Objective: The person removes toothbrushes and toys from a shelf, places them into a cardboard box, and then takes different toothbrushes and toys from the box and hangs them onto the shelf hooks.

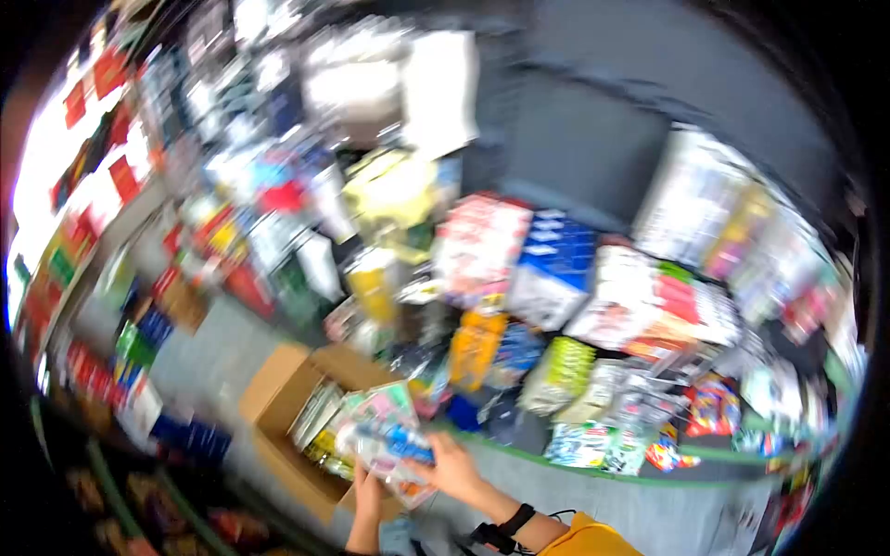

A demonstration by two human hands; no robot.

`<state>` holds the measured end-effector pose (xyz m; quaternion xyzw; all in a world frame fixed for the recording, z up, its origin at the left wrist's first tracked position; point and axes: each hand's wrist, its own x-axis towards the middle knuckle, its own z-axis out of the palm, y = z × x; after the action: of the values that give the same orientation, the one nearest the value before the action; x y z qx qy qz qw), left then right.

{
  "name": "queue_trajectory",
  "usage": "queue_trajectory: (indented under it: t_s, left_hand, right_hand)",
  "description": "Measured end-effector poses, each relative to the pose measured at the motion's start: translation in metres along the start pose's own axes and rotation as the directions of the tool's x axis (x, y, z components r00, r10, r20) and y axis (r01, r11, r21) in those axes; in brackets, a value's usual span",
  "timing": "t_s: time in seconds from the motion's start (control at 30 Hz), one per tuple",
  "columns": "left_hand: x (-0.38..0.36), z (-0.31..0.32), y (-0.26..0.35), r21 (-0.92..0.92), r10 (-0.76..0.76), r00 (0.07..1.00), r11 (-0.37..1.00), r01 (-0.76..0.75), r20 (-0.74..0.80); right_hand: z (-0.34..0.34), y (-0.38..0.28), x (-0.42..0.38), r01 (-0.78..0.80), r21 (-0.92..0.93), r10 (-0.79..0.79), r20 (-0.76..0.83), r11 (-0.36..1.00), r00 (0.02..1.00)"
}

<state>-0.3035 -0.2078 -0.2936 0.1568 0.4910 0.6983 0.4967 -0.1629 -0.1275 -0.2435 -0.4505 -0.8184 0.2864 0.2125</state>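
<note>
Both my hands hold a bundle of flat packets (385, 440) in white, blue and pink, blurred by motion. My left hand (368, 493) grips its lower left edge, the thumb side toward the bundle. On the right edge, my right hand (452, 470) has its fingers closed on it; a black band circles that wrist. The bundle is over the right side of an open cardboard box (262, 394). Inside the box lie yellow and white packets (315, 422). A pale green and pink card pack (389, 400) shows just behind the bundle; whether it is held too cannot be told.
A green-edged shelf (519, 456) curves along the front right, crowded with bagged goods. A blue and white box (553, 269) and a red and white pack (482, 246) stand on it. Red packages (88, 375) line the left shelves. Grey floor (209, 347) shows beyond the cardboard box.
</note>
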Motion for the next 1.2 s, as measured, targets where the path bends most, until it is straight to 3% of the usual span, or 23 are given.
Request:
queue_trajectory:
  t_s: [0.03, 0.07, 0.17, 0.23, 0.3, 0.4, 0.43, 0.5, 0.67, 0.73, 0.83, 0.97, 1.07, 1.2]
  left_hand:
    - [-0.015, 0.027, 0.0, -0.022, -0.006, 0.998, 1.0, 0.007, 0.065]
    - [-0.025, 0.054, -0.007, -0.04, 0.03, 0.991, 0.999, -0.025, 0.127]
    - [-0.056, 0.125, -0.025, -0.052, 0.032, 0.954, 0.998, -0.017, 0.298]
    - [-0.075, 0.169, -0.041, 0.095, 0.008, 0.929, 0.994, -0.046, 0.369]
    - [-0.107, 0.223, -0.039, 0.104, 0.022, 0.867, 0.991, -0.085, 0.497]
    - [-0.13, 0.278, -0.046, 0.251, -0.059, 0.782, 0.96, -0.126, 0.621]
    - [-0.142, 0.297, -0.047, 0.208, -0.033, 0.765, 0.969, -0.132, 0.643]
    - [-0.151, 0.325, -0.053, 0.279, -0.059, 0.689, 0.937, -0.212, 0.723]
    - [-0.174, 0.404, -0.065, 0.176, -0.025, 0.556, 0.959, -0.22, 0.831]
    - [-0.173, 0.432, -0.072, 0.15, 0.015, 0.477, 0.94, -0.307, 0.879]
    - [-0.17, 0.476, -0.078, 0.047, 0.081, 0.427, 0.959, -0.281, 0.901]
    - [-0.164, 0.532, -0.081, 0.024, 0.048, 0.389, 0.983, -0.179, 0.92]
    - [-0.157, 0.562, -0.091, -0.066, 0.159, 0.353, 0.963, -0.261, 0.922]
    - [-0.164, 0.597, -0.087, -0.071, 0.158, 0.348, 0.966, -0.249, 0.924]
  right_hand:
    - [-0.029, 0.005, -0.017, -0.03, -0.01, 0.03, -0.015, 0.999, 0.999]
    - [-0.059, 0.013, -0.035, 0.092, -0.115, -0.111, -0.178, 0.989, 0.978]
    - [-0.132, 0.038, -0.09, -0.031, -0.085, -0.002, -0.368, 0.996, 0.93]
    - [-0.181, 0.048, -0.128, -0.133, -0.044, 0.1, -0.45, 0.99, 0.887]
    - [-0.219, 0.063, -0.16, -0.102, -0.076, 0.036, -0.605, 0.992, 0.796]
    - [-0.262, 0.075, -0.206, -0.209, 0.103, 0.22, -0.695, 0.973, 0.685]
    - [-0.272, 0.08, -0.217, -0.216, 0.107, 0.227, -0.709, 0.971, 0.668]
    - [-0.288, 0.086, -0.238, -0.252, 0.557, 0.579, -0.549, 0.791, 0.603]
    - [-0.331, 0.136, -0.261, -0.024, 0.625, 0.559, -0.679, 0.78, 0.476]
    - [-0.356, 0.156, -0.262, 0.053, 0.513, 0.446, -0.788, 0.857, 0.426]
    - [-0.424, 0.15, -0.265, 0.145, 0.476, 0.407, -0.846, 0.867, 0.345]
    - [-0.504, 0.174, -0.269, 0.079, 0.37, 0.347, -0.913, 0.926, 0.213]
    - [-0.541, 0.196, -0.263, 0.083, 0.357, 0.337, -0.923, 0.931, 0.185]
    - [-0.577, 0.206, -0.246, 0.072, 0.264, 0.25, -0.955, 0.962, 0.159]
